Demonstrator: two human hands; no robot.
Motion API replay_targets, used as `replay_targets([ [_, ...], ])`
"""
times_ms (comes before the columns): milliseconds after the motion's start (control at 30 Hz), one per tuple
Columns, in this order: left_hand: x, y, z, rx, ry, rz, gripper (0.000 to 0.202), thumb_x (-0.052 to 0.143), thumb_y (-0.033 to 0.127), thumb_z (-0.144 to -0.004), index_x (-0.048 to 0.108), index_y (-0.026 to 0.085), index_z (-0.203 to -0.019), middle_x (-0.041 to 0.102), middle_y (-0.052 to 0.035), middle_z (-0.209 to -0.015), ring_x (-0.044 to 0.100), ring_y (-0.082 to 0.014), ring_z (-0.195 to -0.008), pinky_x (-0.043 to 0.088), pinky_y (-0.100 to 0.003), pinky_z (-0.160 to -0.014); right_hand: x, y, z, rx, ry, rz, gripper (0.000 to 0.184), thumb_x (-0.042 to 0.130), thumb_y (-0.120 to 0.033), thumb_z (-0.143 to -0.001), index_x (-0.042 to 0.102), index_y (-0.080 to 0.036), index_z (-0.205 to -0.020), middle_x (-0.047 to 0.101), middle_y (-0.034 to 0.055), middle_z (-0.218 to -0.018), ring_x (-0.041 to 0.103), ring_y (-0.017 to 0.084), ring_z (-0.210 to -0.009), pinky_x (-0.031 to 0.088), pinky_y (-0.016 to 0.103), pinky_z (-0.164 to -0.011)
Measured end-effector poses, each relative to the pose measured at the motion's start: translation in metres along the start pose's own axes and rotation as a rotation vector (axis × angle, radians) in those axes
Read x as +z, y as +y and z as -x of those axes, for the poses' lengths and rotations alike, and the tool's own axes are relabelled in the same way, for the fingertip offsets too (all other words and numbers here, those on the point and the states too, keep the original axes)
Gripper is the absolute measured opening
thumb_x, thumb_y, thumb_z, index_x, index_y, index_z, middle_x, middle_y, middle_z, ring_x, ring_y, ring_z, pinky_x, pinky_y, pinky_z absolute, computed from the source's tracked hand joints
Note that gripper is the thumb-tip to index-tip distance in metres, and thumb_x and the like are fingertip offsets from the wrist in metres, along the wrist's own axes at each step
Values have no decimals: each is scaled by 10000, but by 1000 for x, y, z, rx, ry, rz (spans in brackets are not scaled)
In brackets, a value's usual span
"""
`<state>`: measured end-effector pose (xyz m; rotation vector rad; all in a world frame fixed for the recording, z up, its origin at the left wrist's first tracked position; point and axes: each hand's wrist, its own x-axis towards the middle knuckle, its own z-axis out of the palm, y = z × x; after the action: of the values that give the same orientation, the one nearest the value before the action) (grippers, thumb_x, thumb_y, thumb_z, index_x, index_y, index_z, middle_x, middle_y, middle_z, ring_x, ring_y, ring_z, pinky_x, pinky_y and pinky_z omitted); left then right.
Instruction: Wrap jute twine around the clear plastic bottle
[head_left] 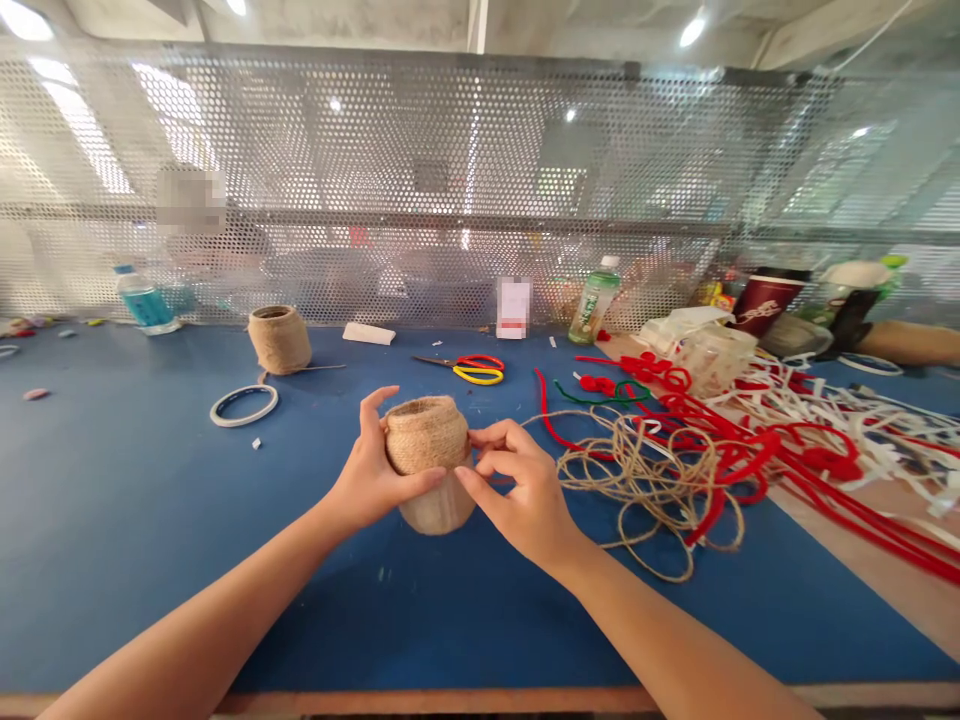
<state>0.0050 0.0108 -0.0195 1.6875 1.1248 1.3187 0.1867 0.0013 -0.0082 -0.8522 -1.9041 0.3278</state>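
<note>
Cropped forearms [225,610], left hand [367,480], right hand [525,495] holding twine-wrapped jar [427,440], sides hidden

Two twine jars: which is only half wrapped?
The jar held by the left hand and right hand: lower half bare. The back-left jar is fully covered.

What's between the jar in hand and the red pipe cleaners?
A loose tangle of twine lies on the table between the jar and the red pipe cleaners, seen in the head view.
</note>
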Motion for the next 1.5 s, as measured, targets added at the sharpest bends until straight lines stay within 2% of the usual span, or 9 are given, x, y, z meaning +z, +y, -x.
replay_targets([
  [367, 0, 2, -1, 2, -2, -20, 869, 737, 334, -571, 172, 230, -1223, 546, -72, -1007, 554, -216, -918, 426, -400, -852, -3, 0, -2, -23, -13, 35, 225, 599, -201, -764, 565, -142, -549, 575, 77, -843, 609, 174, -862, 497, 304, -748],
  [733, 1, 4, 2, 5, 5, -18, 873, 732, 305, -560, 171, 231, -1226, 542, -67, -1007, 550, -219, -929, 420, -409, -861, -5, -1, -3, -31, -5, 30, 228, 613, -179, -739, 559, -134, -523, 535, 61, -800, 592, 135, -736, 494, 271, -647],
  [933, 1, 4, 3, 1, -1, -31, 871, 727, 290, -556, 182, 237, -1233, 536, -56, -998, 554, -221, -917, 429, -408, -845, -5, -1, -5, 5, -37, 4, 220, 627, -190, -731, 564, -139, -527, 507, 49, -801, 561, 132, -741, 486, 294, -678],
  [1133, -1, 3, 2, 17, -31, 12, 924, 738, 269, -541, 165, 255, -1267, 512, -47, -1022, 548, -225, -955, 418, -419, -887, -4, 7, -5, 145, -71, -74, 174, 689, -252, -677, 576, -159, -584, 470, 54, -943, 549, 173, -876, 479, 377, -799],
  [1267, -2, 3, 1, 32, -63, 41, 918, 737, 266, -559, 161, 265, -1273, 504, -63, -1077, 538, -235, -998, 411, -432, -912, -4, 15, -6, 223, -105, -166, 217, 722, -307, -639, 568, -164, -588, 474, 53, -986, 539, 183, -930, 473, 388, -838],
  [1400, -1, 4, 2, 62, -84, 24, 921, 739, 264, -563, 153, 264, -1273, 508, -70, -1097, 536, -233, -1002, 419, -424, -908, -5, 18, -9, 249, -149, -232, 240, 737, -301, -622, 556, -157, -556, 506, 58, -1061, 558, 173, -918, 460, 403, -879],
  [1500, 0, 6, 4, 50, -88, 27, 929, 727, 250, -577, 122, 265, -1281, 507, -74, -1094, 534, -227, -1003, 411, -428, -916, -6, 18, -11, 240, -175, -292, 259, 734, -279, -624, 528, -155, -526, 522, 62, -1152, 550, 196, -1025, 432, 417, -933],
])
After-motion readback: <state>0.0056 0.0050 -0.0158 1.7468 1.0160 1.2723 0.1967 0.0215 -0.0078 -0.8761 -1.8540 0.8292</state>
